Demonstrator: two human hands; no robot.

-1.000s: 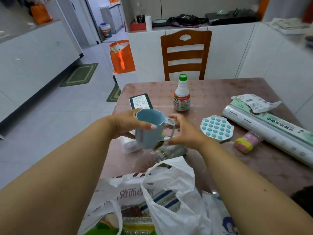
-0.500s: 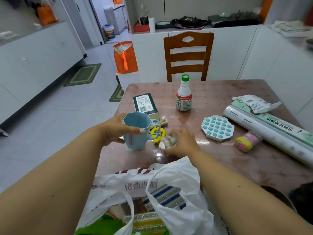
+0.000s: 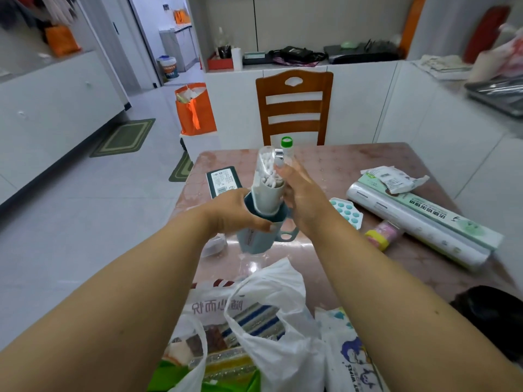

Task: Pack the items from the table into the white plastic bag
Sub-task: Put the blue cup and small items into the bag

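Observation:
My left hand (image 3: pixel 235 213) grips a light blue cup (image 3: pixel 254 239) with a handle, held tilted above the table. My right hand (image 3: pixel 302 196) holds a clear tube of cotton swabs (image 3: pixel 267 179), whose lower end sits inside the cup's mouth. The white plastic bag (image 3: pixel 271 315) lies open at the near table edge with several packed items showing inside. On the table remain a dark box (image 3: pixel 223 181), a green-capped bottle (image 3: pixel 286 142) partly hidden behind the tube, a teal-dotted tray (image 3: pixel 346 212), a yellow-pink item (image 3: pixel 380 236), a long wrap roll (image 3: pixel 418 227) and a white packet (image 3: pixel 394 179).
A wooden chair (image 3: pixel 294 106) stands at the table's far side. An orange bag (image 3: pixel 195 111) sits on the floor to the left. A second printed bag (image 3: pixel 351 355) lies beside the white one. White cabinets line both sides; a dark object (image 3: pixel 492 312) is at the lower right.
My right hand picked up the swab tube from the table and put its end into the cup. My left hand raised and tilted the cup toward the middle.

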